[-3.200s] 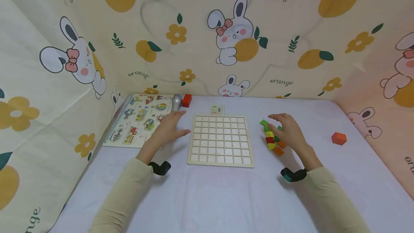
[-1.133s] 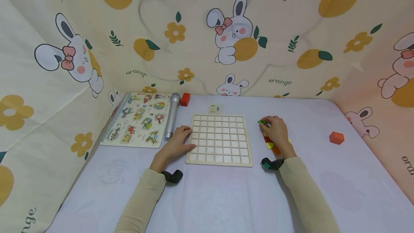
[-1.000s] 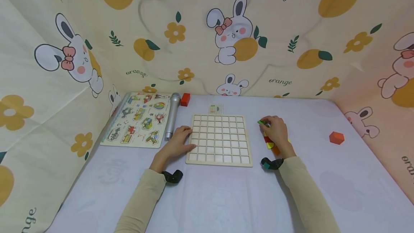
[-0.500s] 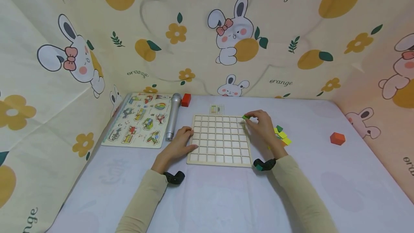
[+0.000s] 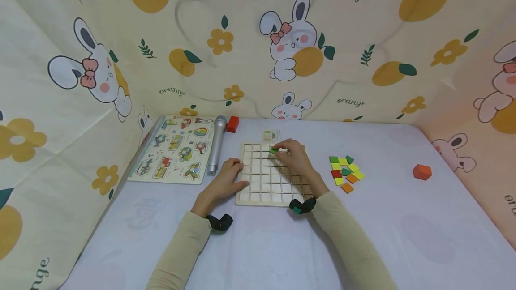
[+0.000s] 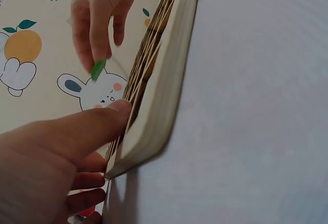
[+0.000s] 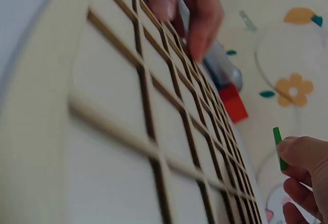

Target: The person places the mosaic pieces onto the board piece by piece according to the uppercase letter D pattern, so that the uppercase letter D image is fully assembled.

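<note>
A square wooden grid board [image 5: 264,185] lies in the middle of the table. My left hand [image 5: 222,182] holds its left edge; in the left wrist view the thumb [image 6: 102,126] lies over the rim, the other fingers against the outer side. Above the board's far rows, my right hand [image 5: 296,158] pinches a small green tile [image 5: 273,150] between thumb and fingertips. That tile [image 7: 279,148] looks thin and stands edge-on in the right wrist view. Right of the board lie several loose tiles, among them a red tile [image 5: 336,174] and an orange tile [image 5: 347,188].
A small printed pattern card [image 5: 271,136] lies behind the board. To the left are a picture puzzle board [image 5: 169,149], a silver microphone [image 5: 217,144] and a red block [image 5: 232,124]. An orange-red block [image 5: 422,172] sits far right. Patterned cloth walls surround the table.
My right hand picked up the green tile from the pile and carried it left over the board. Earlier, my left hand came from beside the microphone to the board's left edge.
</note>
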### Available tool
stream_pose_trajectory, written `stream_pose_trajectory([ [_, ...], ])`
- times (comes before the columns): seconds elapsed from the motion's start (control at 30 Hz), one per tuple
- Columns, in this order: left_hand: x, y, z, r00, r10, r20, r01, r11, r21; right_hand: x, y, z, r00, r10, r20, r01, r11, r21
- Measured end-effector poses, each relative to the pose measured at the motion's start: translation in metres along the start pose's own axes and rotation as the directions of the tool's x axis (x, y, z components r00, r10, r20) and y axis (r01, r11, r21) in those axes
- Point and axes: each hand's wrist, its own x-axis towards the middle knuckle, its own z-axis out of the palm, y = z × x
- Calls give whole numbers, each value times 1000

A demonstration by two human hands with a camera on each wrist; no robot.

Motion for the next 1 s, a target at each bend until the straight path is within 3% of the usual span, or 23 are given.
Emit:
stream_pose_trajectory([
  [0.13, 0, -3, 2, 1000, 11, -19, -11, 1000, -17, 3, -6, 17, 1000, -7, 26, 7, 1000, 5],
  [0.3, 0, -7, 4, 995, 66, -78, -67, 998, -13, 6, -7, 33, 998, 22, 50, -23, 1000, 17],
  [0.5, 0, -10, 6, 989, 104, -107, -104, 995, 9, 9, -8, 47, 998, 60, 28, -62, 997, 56],
  [0.67, 1, -12, 8, 991, 94, -91, -94, 996, 9, 10, -9, 51, 997, 81, 17, -81, 996, 43],
  [1.0, 1, -14, 10, 984, 125, -124, -123, 992, 26, 9, -10, 53, 997, 80, 10, -81, 996, 41],
])
